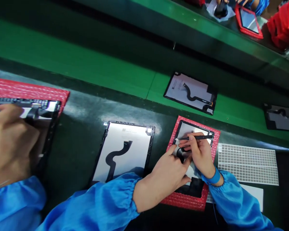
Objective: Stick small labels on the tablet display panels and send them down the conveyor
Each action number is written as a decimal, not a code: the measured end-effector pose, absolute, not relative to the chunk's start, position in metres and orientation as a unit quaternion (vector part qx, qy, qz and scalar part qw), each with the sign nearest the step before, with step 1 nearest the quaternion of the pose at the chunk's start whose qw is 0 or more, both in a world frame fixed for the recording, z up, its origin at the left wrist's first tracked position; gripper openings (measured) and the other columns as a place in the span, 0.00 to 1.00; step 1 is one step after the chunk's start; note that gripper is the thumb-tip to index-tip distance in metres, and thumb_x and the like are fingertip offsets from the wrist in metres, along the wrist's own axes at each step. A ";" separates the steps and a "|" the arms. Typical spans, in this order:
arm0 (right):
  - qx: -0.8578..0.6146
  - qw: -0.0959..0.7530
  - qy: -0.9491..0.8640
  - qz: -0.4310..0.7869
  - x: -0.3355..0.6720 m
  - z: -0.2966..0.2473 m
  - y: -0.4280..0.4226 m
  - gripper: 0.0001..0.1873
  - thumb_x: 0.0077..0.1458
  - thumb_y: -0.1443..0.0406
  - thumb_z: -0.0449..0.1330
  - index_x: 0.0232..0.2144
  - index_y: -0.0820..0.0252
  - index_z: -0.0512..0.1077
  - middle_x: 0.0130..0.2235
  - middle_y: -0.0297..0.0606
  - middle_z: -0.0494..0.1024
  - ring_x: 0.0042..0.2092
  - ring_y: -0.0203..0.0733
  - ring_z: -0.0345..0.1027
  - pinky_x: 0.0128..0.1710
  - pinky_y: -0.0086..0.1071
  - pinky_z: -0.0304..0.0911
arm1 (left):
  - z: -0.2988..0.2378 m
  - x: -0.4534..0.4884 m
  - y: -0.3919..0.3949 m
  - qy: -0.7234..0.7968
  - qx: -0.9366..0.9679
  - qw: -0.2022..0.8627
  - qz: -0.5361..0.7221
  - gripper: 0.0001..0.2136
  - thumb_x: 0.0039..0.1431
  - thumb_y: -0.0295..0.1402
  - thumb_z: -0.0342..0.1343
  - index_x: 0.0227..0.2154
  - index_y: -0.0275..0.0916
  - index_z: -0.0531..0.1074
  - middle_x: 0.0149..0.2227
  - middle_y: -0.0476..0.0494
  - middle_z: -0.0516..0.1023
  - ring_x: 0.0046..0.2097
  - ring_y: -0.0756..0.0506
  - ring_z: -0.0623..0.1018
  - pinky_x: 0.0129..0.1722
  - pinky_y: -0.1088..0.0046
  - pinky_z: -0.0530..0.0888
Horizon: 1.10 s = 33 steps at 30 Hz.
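Head view: panel (192,128) on red foam (183,202), lower right of centre. Likely thin, light, stiff, fragile: hold by edges. Flex (180,154) soft, tears easily.
Left hand (165,179) half curled, fingertips on flex; pinching or pressing, cannot tell.
Right hand (201,158) closed round stylus (199,137).
Panel's lower half hidden under hands.
Co-worker's hand (11,144) at left edge, blurred.

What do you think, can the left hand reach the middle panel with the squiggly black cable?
Probably yes. The left hand presses on the panel on the red foam, and the middle panel lies just beside it, nothing between them. Its blue sleeve crosses that panel's near edge.
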State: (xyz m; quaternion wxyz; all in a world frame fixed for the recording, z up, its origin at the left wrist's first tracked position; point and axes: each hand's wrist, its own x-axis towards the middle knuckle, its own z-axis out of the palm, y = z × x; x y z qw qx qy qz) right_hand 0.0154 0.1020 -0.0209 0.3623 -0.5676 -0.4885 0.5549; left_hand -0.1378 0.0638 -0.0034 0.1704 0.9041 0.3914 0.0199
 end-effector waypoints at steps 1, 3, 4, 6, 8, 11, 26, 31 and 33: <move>-0.570 0.362 -0.489 0.553 0.015 -0.020 0.102 0.20 0.70 0.46 0.60 0.46 0.54 0.71 0.37 0.39 0.87 0.37 0.44 0.85 0.34 0.35 0.81 | -0.004 -0.138 0.064 0.390 0.905 0.171 0.021 0.34 0.58 0.56 0.67 0.55 0.31 0.77 0.33 0.38 0.86 0.30 0.38 0.84 0.62 0.52 0.69; -0.571 0.359 -0.491 0.551 0.014 -0.020 0.102 0.20 0.70 0.46 0.60 0.46 0.55 0.71 0.37 0.39 0.87 0.36 0.44 0.85 0.34 0.35 0.81 | -0.004 -0.138 0.065 0.388 0.906 0.169 0.023 0.34 0.57 0.58 0.67 0.54 0.32 0.78 0.33 0.38 0.86 0.30 0.38 0.83 0.62 0.52 0.69; -0.571 0.357 -0.493 0.552 0.014 -0.019 0.102 0.20 0.70 0.46 0.60 0.46 0.55 0.71 0.38 0.39 0.87 0.36 0.44 0.85 0.34 0.35 0.81 | -0.005 -0.138 0.065 0.386 0.907 0.167 0.024 0.34 0.56 0.58 0.67 0.53 0.32 0.78 0.33 0.38 0.86 0.30 0.38 0.83 0.61 0.52 0.69; -0.569 0.352 -0.497 0.552 0.014 -0.019 0.102 0.19 0.70 0.46 0.60 0.46 0.55 0.71 0.38 0.39 0.87 0.37 0.44 0.85 0.35 0.36 0.82 | -0.005 -0.139 0.066 0.382 0.909 0.164 0.026 0.34 0.54 0.60 0.67 0.50 0.34 0.78 0.33 0.39 0.86 0.30 0.38 0.83 0.60 0.53 0.70; -0.570 0.349 -0.500 0.551 0.014 -0.019 0.103 0.19 0.70 0.47 0.59 0.47 0.55 0.71 0.37 0.39 0.87 0.37 0.44 0.85 0.35 0.36 0.82 | -0.005 -0.140 0.067 0.377 0.911 0.164 0.025 0.34 0.53 0.61 0.68 0.49 0.35 0.78 0.31 0.40 0.86 0.30 0.38 0.83 0.59 0.54 0.70; -0.571 0.347 -0.502 0.549 0.015 -0.020 0.103 0.19 0.70 0.46 0.59 0.47 0.55 0.72 0.37 0.39 0.86 0.37 0.43 0.85 0.35 0.35 0.82 | -0.006 -0.143 0.070 0.369 0.915 0.164 0.020 0.36 0.52 0.63 0.67 0.49 0.34 0.78 0.29 0.41 0.85 0.30 0.38 0.83 0.65 0.51 0.67; -0.543 0.425 -0.438 0.577 0.036 -0.001 0.100 0.20 0.68 0.46 0.63 0.44 0.55 0.70 0.34 0.37 0.87 0.31 0.44 0.85 0.28 0.33 0.81 | 0.003 -0.166 0.082 0.445 0.859 0.227 0.114 0.23 0.75 0.52 0.46 0.41 0.39 0.77 0.31 0.42 0.84 0.36 0.39 0.84 0.51 0.55 0.75; -0.579 0.456 -0.450 0.504 0.101 0.012 0.071 0.16 0.69 0.49 0.63 0.44 0.54 0.72 0.35 0.40 0.88 0.34 0.49 0.86 0.35 0.41 0.83 | 0.006 -0.175 0.080 0.668 0.698 0.252 0.049 0.15 0.75 0.43 0.44 0.38 0.40 0.71 0.31 0.40 0.80 0.32 0.37 0.81 0.32 0.63 0.69; -0.605 0.470 -0.454 0.455 0.131 0.002 0.061 0.16 0.69 0.49 0.63 0.45 0.54 0.73 0.35 0.41 0.88 0.38 0.51 0.87 0.41 0.45 0.83 | 0.005 -0.172 0.080 0.653 0.692 0.297 0.079 0.12 0.73 0.38 0.43 0.38 0.42 0.68 0.35 0.40 0.80 0.36 0.38 0.82 0.34 0.63 0.70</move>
